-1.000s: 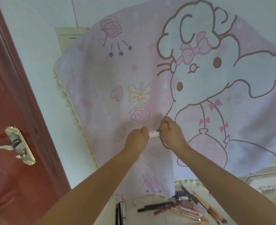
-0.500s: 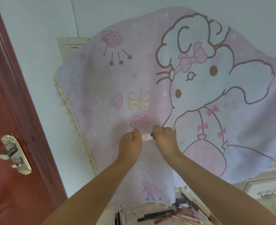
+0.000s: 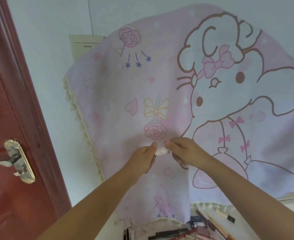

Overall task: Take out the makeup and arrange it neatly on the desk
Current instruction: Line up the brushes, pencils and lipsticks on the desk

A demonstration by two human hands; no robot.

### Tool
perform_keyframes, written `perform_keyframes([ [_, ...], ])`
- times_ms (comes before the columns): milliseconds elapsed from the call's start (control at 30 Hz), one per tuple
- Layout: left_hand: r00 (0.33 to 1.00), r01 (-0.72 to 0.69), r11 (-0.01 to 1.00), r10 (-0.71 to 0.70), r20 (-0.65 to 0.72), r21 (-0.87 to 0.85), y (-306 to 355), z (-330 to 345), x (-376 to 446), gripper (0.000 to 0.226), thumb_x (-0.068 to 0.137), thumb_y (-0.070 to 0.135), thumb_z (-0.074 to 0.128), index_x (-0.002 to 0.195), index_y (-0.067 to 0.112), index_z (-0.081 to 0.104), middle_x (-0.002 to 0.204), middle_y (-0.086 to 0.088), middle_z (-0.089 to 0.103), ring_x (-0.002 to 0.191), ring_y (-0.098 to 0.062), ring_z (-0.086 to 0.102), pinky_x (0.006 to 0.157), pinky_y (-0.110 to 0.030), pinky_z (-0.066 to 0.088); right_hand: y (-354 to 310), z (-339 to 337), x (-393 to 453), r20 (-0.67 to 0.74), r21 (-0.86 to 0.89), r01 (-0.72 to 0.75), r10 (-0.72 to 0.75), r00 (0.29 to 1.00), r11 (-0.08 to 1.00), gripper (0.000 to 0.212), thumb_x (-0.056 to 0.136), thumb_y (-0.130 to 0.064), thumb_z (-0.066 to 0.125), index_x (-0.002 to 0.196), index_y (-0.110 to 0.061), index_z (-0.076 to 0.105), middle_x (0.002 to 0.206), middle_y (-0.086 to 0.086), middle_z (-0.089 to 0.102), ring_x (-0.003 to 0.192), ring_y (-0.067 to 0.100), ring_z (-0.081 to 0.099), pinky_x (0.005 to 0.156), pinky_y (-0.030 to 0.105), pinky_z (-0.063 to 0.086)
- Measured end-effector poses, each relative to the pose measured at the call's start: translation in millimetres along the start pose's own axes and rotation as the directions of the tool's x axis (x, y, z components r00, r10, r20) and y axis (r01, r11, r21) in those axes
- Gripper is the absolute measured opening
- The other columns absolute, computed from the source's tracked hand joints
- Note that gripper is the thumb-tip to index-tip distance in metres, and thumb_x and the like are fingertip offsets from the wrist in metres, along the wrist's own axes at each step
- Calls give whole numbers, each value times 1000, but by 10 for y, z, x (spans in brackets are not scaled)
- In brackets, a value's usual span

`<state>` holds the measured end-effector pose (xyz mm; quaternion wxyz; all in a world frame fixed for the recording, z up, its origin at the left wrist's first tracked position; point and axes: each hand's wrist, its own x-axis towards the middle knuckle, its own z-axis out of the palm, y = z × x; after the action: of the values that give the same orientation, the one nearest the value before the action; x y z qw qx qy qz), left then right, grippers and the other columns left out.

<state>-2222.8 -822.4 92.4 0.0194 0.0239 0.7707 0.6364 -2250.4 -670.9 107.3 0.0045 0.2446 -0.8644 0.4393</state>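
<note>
While closing in from a second earlier, pinched the tube end to end between left hand and right hand, fingers curled on it, up before the cloth, well above the desk. Probably capped or checked it; not yet laid down. Saw only part of the pencils, cut off below. Could not tell cap from body through blur

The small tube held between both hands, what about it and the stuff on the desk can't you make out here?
- Small tube, head view: both ends hidden by the left hand and right hand; print too small to read.
- Pens and pencils: cut off by the bottom edge.
- Desk: mostly covered by the pink cloth.
</note>
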Motion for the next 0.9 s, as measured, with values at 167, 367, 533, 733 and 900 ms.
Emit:
perform_keyframes([
  [167,984,-54,997,62,165,-52,-89,-104,-21,27,94,16,45,69,10,52,50,6,55,39,-2,50,41,-14,42,16,-173,-111,76,218,149,-169,983,965,30,82,10,55,80,-20,59,74,0,56,66,12,53,63,19,44],
  [367,990,-128,987,132,39,-95,-235,51,21,19,84,0,58,69,10,56,58,-2,60,43,-2,57,49,-14,51,171,-190,-187,193,99,-116,95,977,988,16,92,-26,46,81,-21,57,72,1,63,48,5,59,45,16,46],
  [533,966,-258,963,258,4,79,-373,202,27,27,72,2,72,66,23,57,61,9,64,51,1,58,58,-12,48,422,-111,-407,-5,182,-12,13,1000,983,24,83,3,57,78,-20,57,67,-3,60,58,6,57,57,14,48],
  [733,946,-322,945,320,44,53,-427,485,-21,32,67,-2,75,66,25,58,66,9,63,54,5,57,58,-6,48,569,-161,-684,125,342,-233,202,971,910,10,91,-22,47,92,-29,54,76,-5,66,50,8,59,46,20,47],
  [900,960,-266,964,266,91,-14,-475,671,-32,31,67,-2,75,65,25,60,57,13,65,54,0,59,61,-13,50,698,-225,-877,-61,300,-73,96,994,951,28,84,4,55,84,-24,59,76,-3,59,55,3,55,48,16,45],
])
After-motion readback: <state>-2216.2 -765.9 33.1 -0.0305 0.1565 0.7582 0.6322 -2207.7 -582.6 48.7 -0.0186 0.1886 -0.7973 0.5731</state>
